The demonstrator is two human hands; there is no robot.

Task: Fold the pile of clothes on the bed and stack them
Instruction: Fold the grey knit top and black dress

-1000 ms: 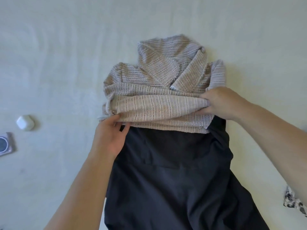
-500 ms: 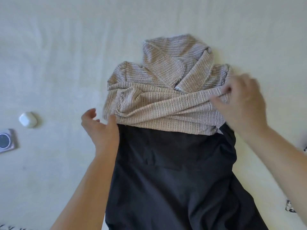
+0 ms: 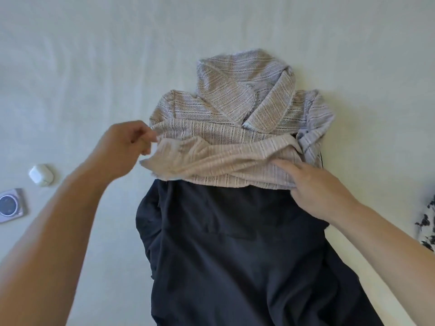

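Left hand (image 3: 122, 147) now raised at the left edge of the knitted beige top (image 3: 226, 142), fingers curled and pinching the edge of the front fold, lifting it slightly off the bed. Half a second back: open beside the top's lower left corner, lower in the view, holding nothing; a second back: tucked under that same corner. Right hand (image 3: 315, 187) now lower, at the top's lower right hem, fingers laid over the fabric with the thumb tucked at the hem, gripping the edge. Half a second back: higher up, at the right end of the fold near the shoulder. Front fold of the top now looser and drawn leftward, its left end sticking out as a free flap.

Knitted beige top lying bunched in the middle of the bed, sleeves crossed over the chest, its lower part overlapping the upper end of a dark navy garment (image 3: 235, 255), spread flat toward the near edge of the view.

Pale cream sheet (image 3: 82, 55) across the whole surface, faintly creased. Small white case (image 3: 41, 174) at the left, well apart from the clothes; just below it a flat grey device with a round dark face (image 3: 10, 205), partly cut by the frame. Black-and-white patterned cloth (image 3: 427, 227) at the far right edge, mostly out of view.
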